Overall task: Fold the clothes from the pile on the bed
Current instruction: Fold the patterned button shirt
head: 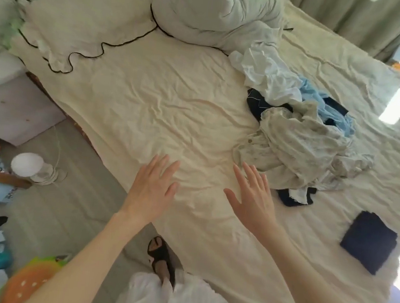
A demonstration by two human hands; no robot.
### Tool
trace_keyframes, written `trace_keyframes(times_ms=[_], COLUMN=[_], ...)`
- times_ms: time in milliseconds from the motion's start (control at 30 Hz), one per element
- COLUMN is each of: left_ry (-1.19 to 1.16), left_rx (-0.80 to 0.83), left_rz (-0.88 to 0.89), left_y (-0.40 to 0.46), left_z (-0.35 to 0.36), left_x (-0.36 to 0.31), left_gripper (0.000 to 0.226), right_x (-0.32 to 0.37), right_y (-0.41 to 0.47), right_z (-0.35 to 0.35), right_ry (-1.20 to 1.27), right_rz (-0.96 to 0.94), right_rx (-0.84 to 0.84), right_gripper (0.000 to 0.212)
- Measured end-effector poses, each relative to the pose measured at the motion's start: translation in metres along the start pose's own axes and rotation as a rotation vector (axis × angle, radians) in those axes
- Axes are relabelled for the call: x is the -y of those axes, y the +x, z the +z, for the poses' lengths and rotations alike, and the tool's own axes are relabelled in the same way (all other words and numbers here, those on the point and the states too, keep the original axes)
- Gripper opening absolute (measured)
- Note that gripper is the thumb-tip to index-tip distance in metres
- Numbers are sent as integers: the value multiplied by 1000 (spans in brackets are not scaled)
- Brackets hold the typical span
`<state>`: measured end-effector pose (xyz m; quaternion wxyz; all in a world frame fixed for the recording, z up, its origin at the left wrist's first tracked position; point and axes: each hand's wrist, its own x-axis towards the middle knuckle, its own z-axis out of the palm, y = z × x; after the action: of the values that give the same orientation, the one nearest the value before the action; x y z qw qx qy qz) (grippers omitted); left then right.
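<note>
A loose pile of clothes lies on the right half of the cream bed sheet: white, light blue, dark navy and a pale crumpled garment on top. A folded navy item lies apart at the lower right. My left hand and my right hand are stretched out flat over the bare sheet near the bed's front edge, fingers straight, holding nothing. The right hand's fingertips are just short of the pile's near edge.
A frilled pillow and a bunched duvet lie at the head of the bed. On the floor to the left are a small white lamp, bags and a burger-shaped cushion. My slippered foot stands by the bed edge.
</note>
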<state>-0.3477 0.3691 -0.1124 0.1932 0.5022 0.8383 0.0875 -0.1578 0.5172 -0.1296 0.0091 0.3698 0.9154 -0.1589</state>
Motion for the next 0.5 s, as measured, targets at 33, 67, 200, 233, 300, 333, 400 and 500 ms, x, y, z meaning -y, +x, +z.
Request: trace_keyframes(times_ms=[33, 67, 200, 233, 300, 333, 400, 500], left_ry=[8, 20, 46, 44, 48, 50, 25, 38], left_rx=[21, 46, 150, 168, 181, 188, 202, 225], left_rz=[17, 36, 119, 138, 179, 199, 224, 275], left_y=[12, 24, 76, 89, 115, 126, 145, 179], left_z=[-1, 0, 18, 24, 38, 44, 55, 72], left_x=[8, 14, 25, 24, 21, 17, 6, -10], left_gripper=[53, 53, 53, 53, 53, 52, 52, 52], right_x=[0, -1, -17, -24, -44, -56, -85, -128], right_y=[6, 11, 35, 42, 58, 66, 80, 111], right_z=[4, 7, 23, 26, 34, 38, 43, 48], right_ry=[1, 15, 48, 41, 21, 9, -26, -77], right_rz=[33, 73, 224, 248, 295, 321, 380, 440], right_rx=[4, 5, -17, -16, -6, 16, 63, 58], right_gripper=[62, 61, 59, 58, 57, 57, 59, 60])
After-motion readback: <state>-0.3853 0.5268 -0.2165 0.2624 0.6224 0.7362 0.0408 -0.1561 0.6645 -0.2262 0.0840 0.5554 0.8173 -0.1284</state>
